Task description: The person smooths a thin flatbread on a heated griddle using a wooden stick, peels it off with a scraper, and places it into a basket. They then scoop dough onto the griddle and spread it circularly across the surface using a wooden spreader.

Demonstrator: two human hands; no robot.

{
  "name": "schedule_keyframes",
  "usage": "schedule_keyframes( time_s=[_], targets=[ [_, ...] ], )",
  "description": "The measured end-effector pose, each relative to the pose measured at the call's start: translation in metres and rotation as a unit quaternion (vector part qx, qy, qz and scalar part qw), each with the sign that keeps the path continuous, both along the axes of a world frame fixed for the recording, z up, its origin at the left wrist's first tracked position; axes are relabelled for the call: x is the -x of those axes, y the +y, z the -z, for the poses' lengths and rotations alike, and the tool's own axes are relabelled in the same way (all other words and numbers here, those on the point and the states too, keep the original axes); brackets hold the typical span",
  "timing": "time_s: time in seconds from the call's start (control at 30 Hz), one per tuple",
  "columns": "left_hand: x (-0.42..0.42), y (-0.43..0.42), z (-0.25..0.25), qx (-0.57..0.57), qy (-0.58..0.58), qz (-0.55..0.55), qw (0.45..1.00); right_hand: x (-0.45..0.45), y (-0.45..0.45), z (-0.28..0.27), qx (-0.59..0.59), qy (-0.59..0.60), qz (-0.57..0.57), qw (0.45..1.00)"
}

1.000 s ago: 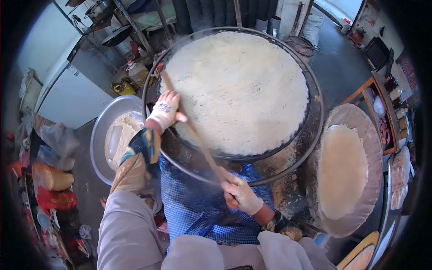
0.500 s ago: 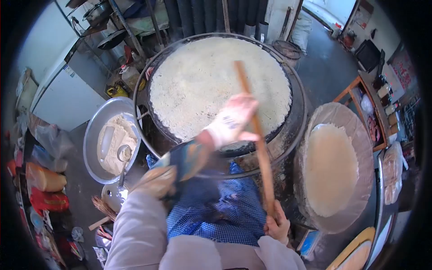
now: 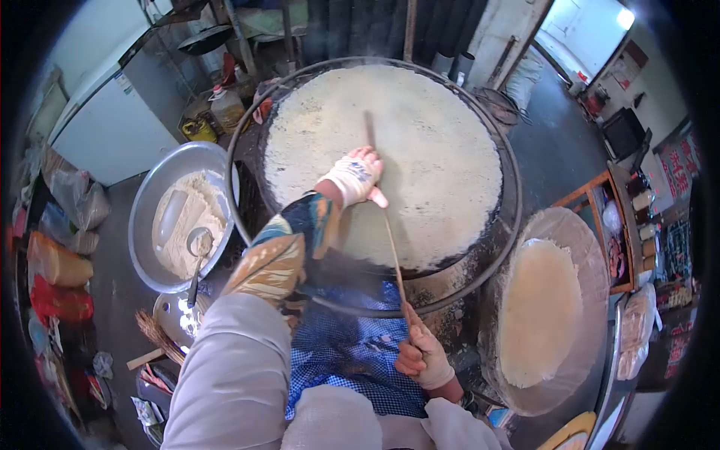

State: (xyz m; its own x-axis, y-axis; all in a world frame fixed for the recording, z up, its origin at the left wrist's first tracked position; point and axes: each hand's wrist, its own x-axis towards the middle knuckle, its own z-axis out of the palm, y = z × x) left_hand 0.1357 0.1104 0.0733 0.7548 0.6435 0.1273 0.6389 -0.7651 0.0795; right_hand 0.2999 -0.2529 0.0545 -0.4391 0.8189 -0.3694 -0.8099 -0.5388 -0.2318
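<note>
A long thin wooden stick lies edge-on across the near half of a big round griddle, which is covered by a pale, thin sheet of batter. My left hand, in a whitish fingerless glove, is closed on the stick's upper part over the middle of the sheet. The lower end is gripped by my right hand, close to the blue checked apron. A metal ring runs round the griddle.
At the left stands a metal basin of pale flour-like stuff with a ladle. At the right, a covered round stand holds a finished-looking pale sheet. A whisk broom lies lower left; a wooden shelf stands far right.
Both hands still hold the stick. It swung from the griddle's left side to the right, then back to the middle, turning edge-on. The camera view has shifted a little.
</note>
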Motion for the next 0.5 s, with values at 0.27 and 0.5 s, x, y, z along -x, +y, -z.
schedule_keyframes(
  time_s=[0.27,0.5],
  targets=[
    [0.158,-0.027,-0.001,-0.01,0.016,-0.139,0.99,0.071,0.031,-0.008,-0.052,-0.12,-0.12,0.984],
    [0.226,-0.137,0.006,-0.164,-0.135,-0.174,0.962,0.075,0.015,-0.024,-0.094,-0.436,-0.023,0.895]
  ],
)
